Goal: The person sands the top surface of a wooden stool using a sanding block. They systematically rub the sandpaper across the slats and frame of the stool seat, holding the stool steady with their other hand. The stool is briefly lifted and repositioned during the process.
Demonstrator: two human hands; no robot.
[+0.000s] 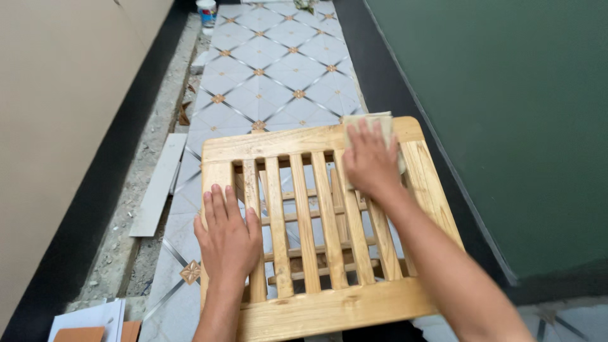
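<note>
At the bottom left of the frame, white papers (95, 315) and a brown card (79, 334) are lying on the floor. Just above them, in the lower middle, the left hand (227, 235) is resting flat on the slatted wooden frame (329, 310), palm down over its left rail and the first 2 slats, the fingers (218, 204) lying straight and close together, gripping nothing. The frame, of pale wood with upright slats and lower crossbars showing through the gaps, is filling the centre of the picture above the tiled floor (278, 69). Further up, toward the upper right of the frame, the right hand (370, 161) is pressing a folded piece of beige sandpaper (373, 121) against the top rail, its fingers spread slightly and laid flat on the sheet rather than curled round it. To the left, a grey strip (158, 183) is lying along a rough concrete edge beside a beige wall (57, 114). On the right a dark green wall (506, 114) is running back. At the far top, a white cup (206, 12) is standing on the floor.
</note>
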